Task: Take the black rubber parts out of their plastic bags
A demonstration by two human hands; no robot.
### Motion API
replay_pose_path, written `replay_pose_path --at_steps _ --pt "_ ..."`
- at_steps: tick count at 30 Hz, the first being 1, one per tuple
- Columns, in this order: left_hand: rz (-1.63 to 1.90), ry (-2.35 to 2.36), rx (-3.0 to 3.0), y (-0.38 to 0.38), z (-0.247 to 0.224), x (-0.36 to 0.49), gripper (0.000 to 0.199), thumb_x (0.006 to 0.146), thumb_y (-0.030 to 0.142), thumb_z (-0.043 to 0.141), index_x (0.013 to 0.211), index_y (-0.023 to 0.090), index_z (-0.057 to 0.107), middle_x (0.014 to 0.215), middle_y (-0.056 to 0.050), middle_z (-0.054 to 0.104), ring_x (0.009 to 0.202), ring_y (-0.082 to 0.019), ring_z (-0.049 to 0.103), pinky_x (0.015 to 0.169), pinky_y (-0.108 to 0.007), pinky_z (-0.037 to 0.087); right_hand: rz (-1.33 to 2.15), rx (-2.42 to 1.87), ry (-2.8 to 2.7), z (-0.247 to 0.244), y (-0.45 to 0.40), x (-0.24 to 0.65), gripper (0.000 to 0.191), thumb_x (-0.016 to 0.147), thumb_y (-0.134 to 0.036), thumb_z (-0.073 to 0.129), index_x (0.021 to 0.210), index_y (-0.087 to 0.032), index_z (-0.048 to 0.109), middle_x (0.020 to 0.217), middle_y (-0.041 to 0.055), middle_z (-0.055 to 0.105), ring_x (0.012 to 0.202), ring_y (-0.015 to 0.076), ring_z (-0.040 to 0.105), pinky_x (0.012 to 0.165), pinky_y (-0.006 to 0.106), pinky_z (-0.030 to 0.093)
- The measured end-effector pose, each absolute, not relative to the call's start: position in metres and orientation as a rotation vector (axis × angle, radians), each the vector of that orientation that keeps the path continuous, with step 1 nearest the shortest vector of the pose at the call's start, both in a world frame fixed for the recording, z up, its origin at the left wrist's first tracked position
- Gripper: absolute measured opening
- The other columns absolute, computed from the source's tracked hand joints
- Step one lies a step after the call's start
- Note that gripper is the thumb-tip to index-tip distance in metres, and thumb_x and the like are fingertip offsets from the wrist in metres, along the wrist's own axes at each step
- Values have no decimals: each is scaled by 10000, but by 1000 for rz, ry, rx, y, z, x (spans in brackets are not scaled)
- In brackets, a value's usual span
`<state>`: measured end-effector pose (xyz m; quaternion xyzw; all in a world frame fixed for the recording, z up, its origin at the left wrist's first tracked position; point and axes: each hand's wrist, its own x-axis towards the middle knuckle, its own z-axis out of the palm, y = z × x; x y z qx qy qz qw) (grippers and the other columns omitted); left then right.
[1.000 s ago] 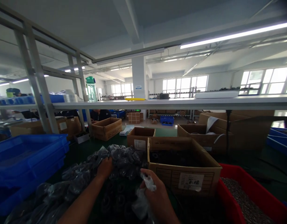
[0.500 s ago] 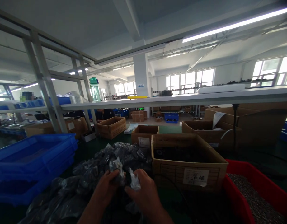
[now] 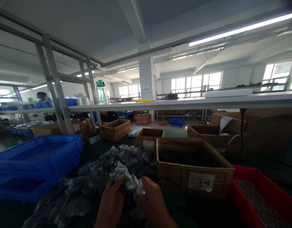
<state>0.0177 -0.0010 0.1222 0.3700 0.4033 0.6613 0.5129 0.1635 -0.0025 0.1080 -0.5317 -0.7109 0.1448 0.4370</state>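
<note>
Between my two hands is a clear plastic bag with something dark grey inside; what it is I cannot make out. My left hand grips the bag's fuller part, the thumb on top. Closed on the bag's gathered end at the right is my right hand. Just beyond and to the left spreads a heap of similar bagged dark parts. A cardboard box with a white handwritten label stands right of my right hand and holds dark items.
Stacked blue trays stand at the left. A red bin of small metal pieces sits at the right. Further back are more cardboard boxes. Above the bench runs a white shelf with a green-lidded bottle.
My hands have drawn closer together on the bag, and my right fingers have closed round its end. The bag now lies stretched between them. The view has shifted slightly.
</note>
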Motion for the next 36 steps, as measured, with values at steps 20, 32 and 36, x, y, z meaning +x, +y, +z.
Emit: replay_pose_path --at_steps 20,32,36 --pt "1015 1794 2073 35 83 -44 490 873 345 511 1346 233 449 1239 -67 656 1153 -209 609 983 -313 455 641 -1196 -1756 126 43 172 170 761 -209 580 600 -168 544 641 -3 541 642 138 497 608 262 287" --pt "788 2131 2289 87 45 -100 218 723 141 594 912 139 703 1115 -183 652 1225 -358 466 1089 -520 226 838 -1032 -1408 138 55 186 271 810 -435 573 776 -166 581 681 -5 538 647 141 493 579 242 391" --pt "901 2058 2232 83 44 -100 237 719 195 620 944 171 690 1056 -138 689 1198 -331 518 1118 -500 226 819 -1019 -1306 159 50 194 290 803 -449 578 857 -165 606 730 17 586 675 158 528 572 244 410"
